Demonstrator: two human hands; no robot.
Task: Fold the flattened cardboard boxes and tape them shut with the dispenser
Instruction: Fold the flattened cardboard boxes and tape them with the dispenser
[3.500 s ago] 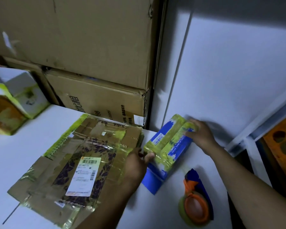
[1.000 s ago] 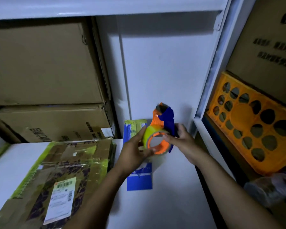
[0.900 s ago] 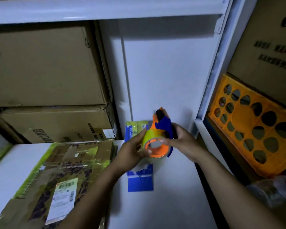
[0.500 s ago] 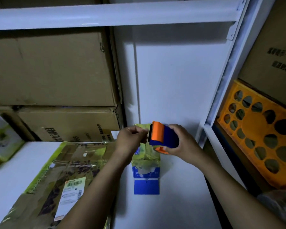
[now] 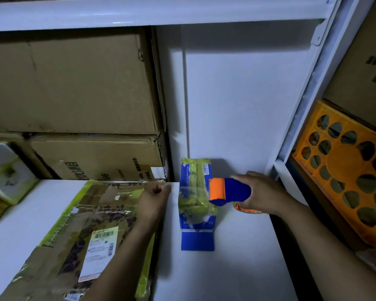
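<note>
user1: Hands have spread since half a second back — the left hand [image 5: 154, 198] slid out away from the dispenser [image 5: 228, 192], dragging a strip of tape [image 5: 188, 189] with it. Before that they were nearly touching over the blue box [image 5: 197, 237].

user2: ok so who's holding what right now?

user1: Left hand pinches the loose tape end, fingers curled in. Right hand [image 5: 267, 194] is wrapped round the dispenser's blue body. The tape runs between the two hands, stretched just over the top of the blue box. That box stands upright between them, nearer the right hand. Can't tell if the strip has actually touched the box yet.

user2: and progress-wise?

user1: Early-ish, I'd say. That one box looks folded up with its top flaps together, but this strip isn't stuck down — pressing it on and cutting it is still to do. Under the left forearm there's a stack of flat boxes [image 5: 85, 224], all unfolded, so most of the job looks left. One small box [image 5: 7, 177] way out past the left hand seems made up already, no idea if it counts.
</note>
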